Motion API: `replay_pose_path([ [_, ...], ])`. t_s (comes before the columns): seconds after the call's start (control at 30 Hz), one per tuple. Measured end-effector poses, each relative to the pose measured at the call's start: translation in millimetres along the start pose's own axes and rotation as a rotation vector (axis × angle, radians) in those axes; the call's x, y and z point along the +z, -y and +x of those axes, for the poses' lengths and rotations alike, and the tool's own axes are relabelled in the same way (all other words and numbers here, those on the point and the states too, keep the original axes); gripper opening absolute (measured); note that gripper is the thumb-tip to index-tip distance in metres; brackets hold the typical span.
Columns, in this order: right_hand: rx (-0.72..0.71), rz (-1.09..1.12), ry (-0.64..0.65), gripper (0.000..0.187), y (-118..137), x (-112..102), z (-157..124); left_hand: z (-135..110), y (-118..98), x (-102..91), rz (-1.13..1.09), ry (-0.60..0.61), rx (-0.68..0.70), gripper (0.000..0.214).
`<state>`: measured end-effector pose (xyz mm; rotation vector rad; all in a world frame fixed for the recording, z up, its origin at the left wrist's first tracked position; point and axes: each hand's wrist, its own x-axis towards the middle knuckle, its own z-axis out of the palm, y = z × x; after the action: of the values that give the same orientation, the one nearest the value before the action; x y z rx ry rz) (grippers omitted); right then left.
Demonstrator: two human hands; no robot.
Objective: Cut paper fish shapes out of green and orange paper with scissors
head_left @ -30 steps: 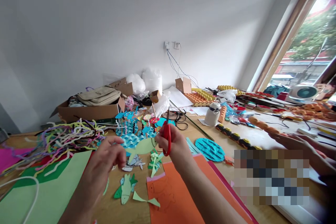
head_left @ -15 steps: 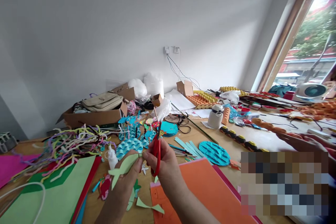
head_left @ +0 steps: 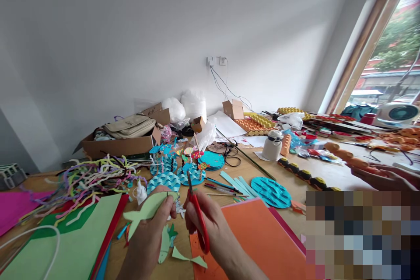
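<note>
My left hand pinches a light green paper fish by its right end, held above the wooden table. My right hand is closed around red-handled scissors, whose blades point up and away, just right of the fish. Below my hands lie a green paper fish cut-out and a pale green scrap.
An orange sheet lies right of my hands, green and red sheets to the left. A heap of coloured pipe cleaners, blue wave cut-outs, a blue disc and a cardboard box sit beyond. Another person's hand rests at right.
My hands have come lower and nearer to me. The fish has shifted left in my left hand, and the scissors have tilted back beside it.
</note>
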<state>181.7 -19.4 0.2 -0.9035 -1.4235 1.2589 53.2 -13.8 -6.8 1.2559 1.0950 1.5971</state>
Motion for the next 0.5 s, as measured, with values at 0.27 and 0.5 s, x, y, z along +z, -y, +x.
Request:
replay_pose_path([
  [0.27, -0.004, -0.117, 0.023, 0.022, -12.2, 10.7, -13.1, 0.7, -9.2, 2.2, -0.152, -0.068, -0.110, 0.009],
  [0.5, -0.032, -0.099, 0.015, 0.022, -16.9, 16.3, -12.1, -0.1, -0.9, -1.3, -0.085, -0.077, -0.087, 0.011],
])
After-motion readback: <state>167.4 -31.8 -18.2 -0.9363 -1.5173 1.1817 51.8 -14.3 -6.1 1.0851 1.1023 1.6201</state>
